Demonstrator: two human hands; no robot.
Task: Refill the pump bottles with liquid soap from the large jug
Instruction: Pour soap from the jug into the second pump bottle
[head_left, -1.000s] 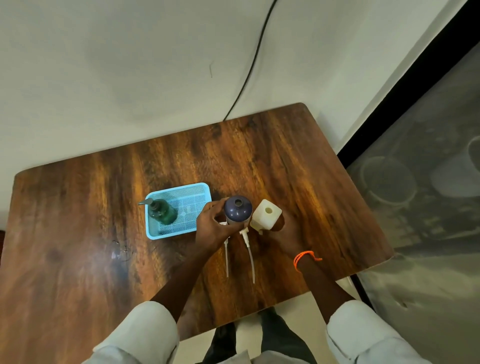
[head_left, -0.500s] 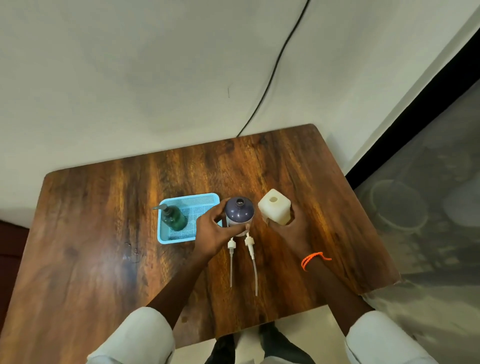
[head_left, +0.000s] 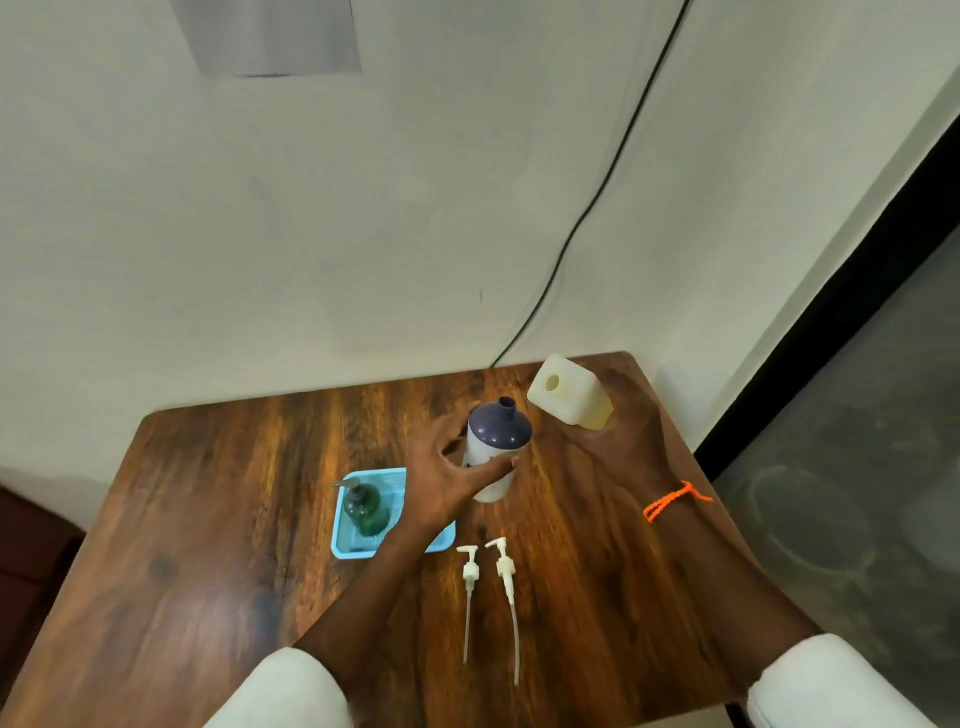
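A dark wooden surface with streaky grain and rounded corners stands against a pale wall. A thin black cable runs down that wall and ends behind the far edge of the surface. A grey rectangular patch sits high on the wall. To the right, a black strip borders a dim glass panel.

Single head-worn, wide-angle view looking forward and steeply down from above the person's forearms onto the wooden table, close enough to crop its near edge; the wall fills the upper half (no second view shares the scene).
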